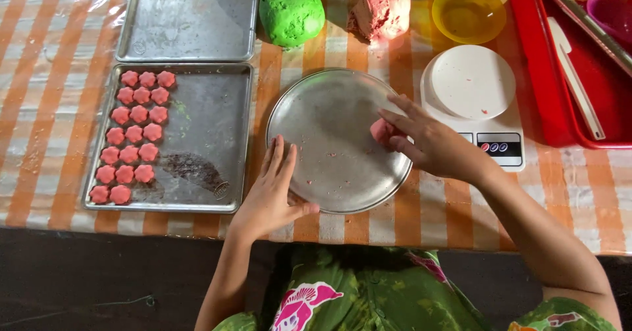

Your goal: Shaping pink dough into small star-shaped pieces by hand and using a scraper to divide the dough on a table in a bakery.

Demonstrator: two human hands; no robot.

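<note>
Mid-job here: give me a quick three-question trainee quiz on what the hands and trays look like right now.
1. True or false: the left hand rests on the rim of the round metal plate.
2. What does the right hand hold? A) pink dough piece B) green dough ball C) yellow bowl
3. Which side of the lower baking tray holds the pink flower-shaped pieces?

Key: 1 true; 2 A; 3 the left side.

A small pink dough lump (380,131) lies at the right edge of a round, crumb-flecked metal plate (329,140).
</note>
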